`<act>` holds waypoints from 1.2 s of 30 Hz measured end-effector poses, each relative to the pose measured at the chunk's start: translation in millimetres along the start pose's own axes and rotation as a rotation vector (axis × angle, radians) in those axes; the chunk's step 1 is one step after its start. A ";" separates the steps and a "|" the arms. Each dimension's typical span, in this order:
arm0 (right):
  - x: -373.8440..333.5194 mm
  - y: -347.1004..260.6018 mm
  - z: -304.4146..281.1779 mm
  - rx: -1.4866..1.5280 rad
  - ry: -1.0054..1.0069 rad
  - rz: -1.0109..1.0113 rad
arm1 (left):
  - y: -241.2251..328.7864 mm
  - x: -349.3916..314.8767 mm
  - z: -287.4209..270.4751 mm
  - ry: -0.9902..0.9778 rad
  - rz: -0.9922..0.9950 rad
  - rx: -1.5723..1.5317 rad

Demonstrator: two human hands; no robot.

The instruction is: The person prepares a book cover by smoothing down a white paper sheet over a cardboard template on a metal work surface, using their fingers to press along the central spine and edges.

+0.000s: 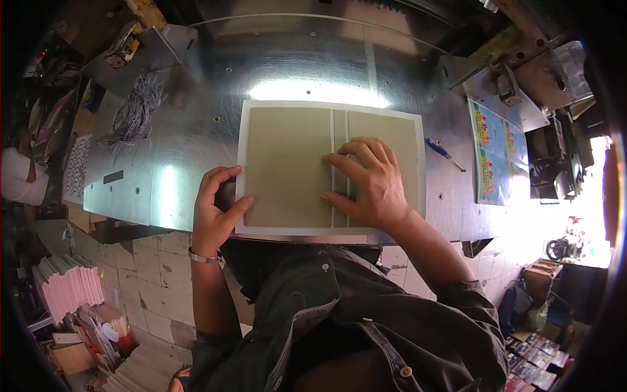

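A white sheet [240, 196] lies on the metal table with grey-brown cardboard on it. A wide board [287, 163] covers its left part, a second board [406, 170] its right part, and a narrow strip [339, 130] runs between them with slim white gaps. My left hand [214, 208] is at the sheet's left edge, thumb and fingers apart, the thumb tip on the wide board's margin. Spread over the strip is my right hand [369, 176], its index finger and thumb tips resting by the wide board's right edge. The right hand hides part of the strip and right board.
A blue pen [446, 154] lies right of the sheet, before printed colourful sheets [499, 153]. Shredded paper strips [138, 108] are heaped on the left. Metal plates [499, 95] stand at the back corners. Paper stacks [68, 287] sit low left; a person's white sleeve [23, 175] shows far left.
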State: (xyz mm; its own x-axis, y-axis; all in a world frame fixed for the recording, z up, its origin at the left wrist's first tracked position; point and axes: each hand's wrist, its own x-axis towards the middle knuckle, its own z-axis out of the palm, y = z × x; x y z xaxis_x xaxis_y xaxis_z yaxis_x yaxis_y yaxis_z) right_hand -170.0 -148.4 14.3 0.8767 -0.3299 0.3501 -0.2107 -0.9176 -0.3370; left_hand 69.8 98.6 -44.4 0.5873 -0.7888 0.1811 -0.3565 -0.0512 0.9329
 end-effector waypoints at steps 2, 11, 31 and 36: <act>0.2 0.3 0.2 -0.003 0.000 0.000 | 0.6 -0.8 0.4 0.003 -0.007 0.005; -0.4 0.6 0.7 -0.006 0.005 0.003 | 6.3 -1.3 0.7 -0.016 -0.004 0.071; 0.0 -0.5 -2.6 0.057 -0.023 0.049 | 13.4 5.6 0.5 -0.028 0.019 0.176; -0.2 1.2 -5.1 0.075 -0.039 0.061 | -1.8 2.5 -1.0 -0.008 -0.001 0.071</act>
State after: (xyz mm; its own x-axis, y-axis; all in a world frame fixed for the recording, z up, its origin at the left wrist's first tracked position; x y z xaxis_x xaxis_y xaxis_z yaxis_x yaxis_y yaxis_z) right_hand -172.6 -150.6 18.3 0.8796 -0.3742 0.2936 -0.2323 -0.8766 -0.4214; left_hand 72.6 97.3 -45.3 0.5822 -0.7935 0.1773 -0.4068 -0.0955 0.9085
